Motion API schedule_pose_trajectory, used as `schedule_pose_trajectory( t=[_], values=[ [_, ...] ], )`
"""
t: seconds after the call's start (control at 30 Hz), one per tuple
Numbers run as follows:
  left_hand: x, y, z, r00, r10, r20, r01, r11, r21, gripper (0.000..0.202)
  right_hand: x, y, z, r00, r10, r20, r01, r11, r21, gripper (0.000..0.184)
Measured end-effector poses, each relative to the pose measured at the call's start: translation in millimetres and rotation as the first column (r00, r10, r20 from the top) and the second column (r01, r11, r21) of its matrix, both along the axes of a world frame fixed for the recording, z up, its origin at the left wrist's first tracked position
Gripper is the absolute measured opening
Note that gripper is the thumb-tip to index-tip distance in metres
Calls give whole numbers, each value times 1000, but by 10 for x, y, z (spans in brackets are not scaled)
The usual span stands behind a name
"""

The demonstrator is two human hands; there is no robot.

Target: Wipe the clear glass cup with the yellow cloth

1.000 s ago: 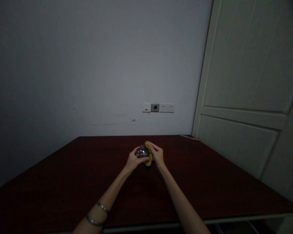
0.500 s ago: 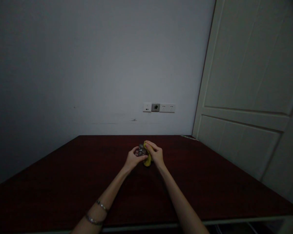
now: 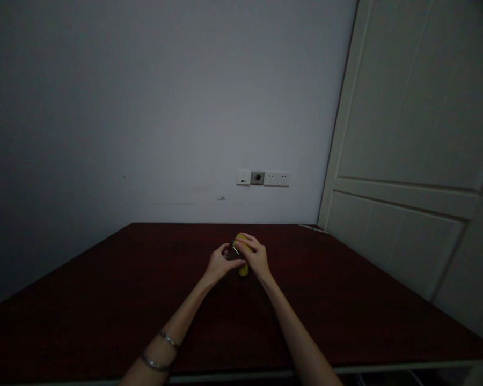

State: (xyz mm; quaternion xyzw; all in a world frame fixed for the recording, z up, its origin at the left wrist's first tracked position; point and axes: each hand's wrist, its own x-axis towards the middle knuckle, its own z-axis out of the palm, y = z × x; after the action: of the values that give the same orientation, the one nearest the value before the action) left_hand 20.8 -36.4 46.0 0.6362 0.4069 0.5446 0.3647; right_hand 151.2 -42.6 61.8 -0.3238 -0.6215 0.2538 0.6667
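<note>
Above the middle of the dark red table, my left hand [image 3: 220, 264] is wrapped round a small, clear, glass-like container [image 3: 233, 254]. Its exact kind is hard to make out in the dim light. My right hand [image 3: 257, 258] holds a yellow cloth [image 3: 243, 270], pressing it against the container's upper right side. Part of the cloth hangs below the fingers. The two hands are close together, with the left thumb reaching towards the cloth. Much of the container is covered by the fingers and cloth.
The dark red table [image 3: 124, 300] reaches back to a pale wall [image 3: 185, 107]. Wall sockets [image 3: 276, 179] sit above its far edge. A panelled door [image 3: 402, 161] stands along the right side. A thin strip [image 3: 312, 228] lies at the far right corner.
My right hand has shifted slightly left, bringing the cloth over more of the container's top. The container has turned or tilted a little in my left hand.
</note>
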Motion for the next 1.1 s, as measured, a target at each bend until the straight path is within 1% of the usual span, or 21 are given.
schedule_pose_trajectory(
  t=[0.07, 0.13, 0.3, 0.37, 0.43, 0.53, 0.6, 0.67, 0.77, 0.87, 1.0, 1.1],
  values=[
    [-2, -1, -19, 999, 2, -37, -2, 1000, 6, 61, 6, 41, -20, 998, -47, -28, 46, 998, -36, 19],
    [-8, 6, -33, 999, 25, -42, -25, 1000, 2, 61, 4, 47, -27, 998, -60, -25, 59, 997, -46, 19],
    [-22, 32, -32, 996, 86, -37, -86, 996, -1, 57, -16, -47, 4, 995, 41, 93, -44, 998, 37, 16],
    [-19, 49, -44, 995, 92, -37, -92, 996, 2, 56, -15, -59, 13, 993, 50, 104, -55, 997, 46, 16],
    [-11, 66, -65, 995, 98, -31, -98, 995, -6, 58, -5, -33, 9, 998, 33, 54, -34, 999, 22, 18],
    [5, 72, -85, 995, 100, -16, -101, 994, -30, 63, 18, 28, -5, 998, 11, -63, -14, 999, -48, 22],
    [14, 56, -69, 996, 85, 22, -84, 995, -56, 64, 29, 47, -8, 992, 24, -120, -34, 996, -82, 24],
    [21, 28, -30, 995, 38, 90, -30, 996, -84, 61, 34, 38, -2, 989, 54, -138, -66, 995, -81, 24],
    [25, -13, 39, 981, -29, 190, 50, 993, -103, 54, 33, -3, 15, 990, 109, -91, -112, 993, -29, 20],
    [25, -30, 75, 974, -46, 223, 70, 993, -97, 50, 31, -24, 25, 990, 133, -46, -133, 991, 7, 19],
    [21, -15, 52, 972, -88, 219, 106, 992, -71, 52, 38, 16, 10, 992, 82, -97, -83, 997, -6, 23],
    [17, 4, 21, 971, -125, 206, 140, 988, -63, 59, 54, 57, -6, 984, 32, -175, -48, 995, -92, 31]
  ],
)
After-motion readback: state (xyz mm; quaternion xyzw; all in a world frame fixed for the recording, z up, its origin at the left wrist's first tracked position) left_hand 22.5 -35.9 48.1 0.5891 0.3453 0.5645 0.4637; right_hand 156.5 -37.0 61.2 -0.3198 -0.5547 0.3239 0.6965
